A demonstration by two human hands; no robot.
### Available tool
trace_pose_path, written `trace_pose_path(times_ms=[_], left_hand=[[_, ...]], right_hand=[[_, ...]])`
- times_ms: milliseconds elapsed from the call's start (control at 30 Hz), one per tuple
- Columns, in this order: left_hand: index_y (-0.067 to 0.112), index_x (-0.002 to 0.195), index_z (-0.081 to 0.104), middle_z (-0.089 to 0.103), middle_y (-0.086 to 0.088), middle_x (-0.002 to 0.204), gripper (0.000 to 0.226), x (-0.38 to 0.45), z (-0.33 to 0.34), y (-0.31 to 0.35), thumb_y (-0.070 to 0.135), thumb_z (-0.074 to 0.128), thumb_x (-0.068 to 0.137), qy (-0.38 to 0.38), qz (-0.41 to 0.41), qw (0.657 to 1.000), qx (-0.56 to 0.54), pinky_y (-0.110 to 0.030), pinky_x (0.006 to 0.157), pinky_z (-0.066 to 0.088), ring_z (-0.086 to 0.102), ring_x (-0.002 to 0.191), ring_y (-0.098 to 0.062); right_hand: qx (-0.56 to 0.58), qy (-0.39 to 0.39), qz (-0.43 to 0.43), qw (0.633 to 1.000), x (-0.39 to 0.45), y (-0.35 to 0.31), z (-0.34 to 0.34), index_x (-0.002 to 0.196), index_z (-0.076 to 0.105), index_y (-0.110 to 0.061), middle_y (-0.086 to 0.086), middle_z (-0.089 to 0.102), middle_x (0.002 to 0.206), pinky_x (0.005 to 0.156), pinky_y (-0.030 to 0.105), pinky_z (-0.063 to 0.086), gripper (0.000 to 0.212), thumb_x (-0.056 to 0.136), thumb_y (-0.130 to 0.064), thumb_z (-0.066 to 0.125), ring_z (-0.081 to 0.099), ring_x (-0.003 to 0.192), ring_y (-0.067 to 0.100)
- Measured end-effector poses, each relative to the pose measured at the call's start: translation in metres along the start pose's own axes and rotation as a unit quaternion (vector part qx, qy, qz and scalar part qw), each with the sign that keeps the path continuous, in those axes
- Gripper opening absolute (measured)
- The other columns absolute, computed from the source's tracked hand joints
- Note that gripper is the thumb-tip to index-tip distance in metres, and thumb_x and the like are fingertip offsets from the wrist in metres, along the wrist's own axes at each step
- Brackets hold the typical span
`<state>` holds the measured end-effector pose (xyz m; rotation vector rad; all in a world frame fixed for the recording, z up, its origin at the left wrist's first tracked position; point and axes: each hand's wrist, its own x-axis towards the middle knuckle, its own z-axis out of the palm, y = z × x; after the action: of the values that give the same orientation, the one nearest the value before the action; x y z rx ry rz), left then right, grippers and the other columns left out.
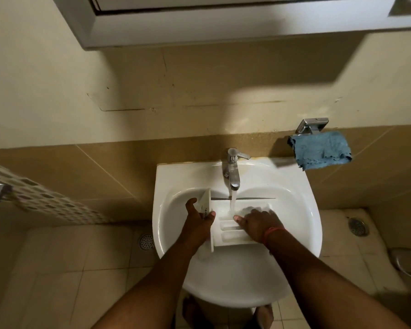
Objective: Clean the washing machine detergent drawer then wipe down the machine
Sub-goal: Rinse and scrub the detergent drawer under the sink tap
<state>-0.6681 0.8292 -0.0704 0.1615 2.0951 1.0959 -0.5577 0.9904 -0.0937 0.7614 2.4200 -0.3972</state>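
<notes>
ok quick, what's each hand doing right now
Left hand: grips the front panel of the detergent drawer.
Right hand: open, fingers laid flat inside the drawer, beside the tap stream.

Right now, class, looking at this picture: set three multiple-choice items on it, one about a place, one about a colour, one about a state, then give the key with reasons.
1. Where is the detergent drawer?
A. on the floor
B. in the sink
C. on a shelf

2. What colour is the cloth on the wall holder?
A. blue
B. red
C. white

3. The tap is:
A. off
B. missing
C. running

Key: B, both hands hold it inside the basin; A, it hangs blue right of the tap; C, a stream falls onto the drawer.
</notes>
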Motion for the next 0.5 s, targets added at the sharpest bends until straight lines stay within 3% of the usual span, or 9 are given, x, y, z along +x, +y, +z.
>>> trace_pose_path(times_ms=[67,200,300,433,500], left_hand=[[0.033,0.144,0.010,0.056,-0.015,0.122,0.071,0.000,0.001,-0.001,0.033,0.061,0.094,0.001,-0.003,1.000,-0.005,-0.044,0.098,0.051,0.060,0.106,-0.027],[0.031,0.145,0.012,0.059,-0.015,0.116,0.069,-0.002,0.000,0.000,0.029,0.060,0.095,-0.010,-0.003,1.000,-0.025,-0.038,0.087,0.054,0.062,0.096,-0.023],[0.032,0.145,0.011,0.058,-0.012,0.119,0.069,-0.003,0.000,0.002,0.029,0.060,0.096,-0.011,-0.007,1.000,-0.015,-0.034,0.087,0.052,0.061,0.099,-0.022],[0.036,0.144,0.011,0.054,-0.012,0.126,0.072,-0.003,0.000,0.002,0.032,0.062,0.094,0.001,-0.012,1.000,-0.004,-0.043,0.096,0.052,0.058,0.111,-0.028],[0.036,0.143,0.012,0.054,-0.013,0.125,0.072,-0.003,0.001,0.001,0.032,0.063,0.093,0.003,-0.014,1.000,-0.009,-0.048,0.099,0.050,0.059,0.111,-0.028]], right_hand=[[0.012,-0.027,0.015,0.999,0.008,-0.011,0.000,0.136,0.053,-0.030,0.006,0.044,0.148,0.114,0.049,0.019,0.066,0.095,-0.065,0.014,0.039,0.136,0.032],[0.117,-0.034,-0.081,0.989,0.006,-0.052,0.008,0.121,0.060,-0.022,0.010,0.058,0.130,0.102,0.039,0.042,0.042,0.096,-0.043,0.035,0.055,0.121,0.032],[0.069,-0.018,-0.067,0.995,0.006,-0.023,0.002,0.126,0.061,-0.024,0.008,0.054,0.137,0.109,0.043,0.035,0.043,0.098,-0.043,0.033,0.050,0.127,0.029],[-0.019,-0.066,0.021,0.997,0.011,0.019,0.001,0.143,0.045,-0.025,0.004,0.029,0.158,0.118,0.052,0.005,0.066,0.095,-0.065,0.026,0.023,0.146,0.023],[-0.028,-0.070,0.003,0.997,0.017,0.002,0.002,0.143,0.046,-0.022,0.008,0.034,0.155,0.117,0.050,0.012,0.061,0.096,-0.058,0.030,0.031,0.143,0.028]])
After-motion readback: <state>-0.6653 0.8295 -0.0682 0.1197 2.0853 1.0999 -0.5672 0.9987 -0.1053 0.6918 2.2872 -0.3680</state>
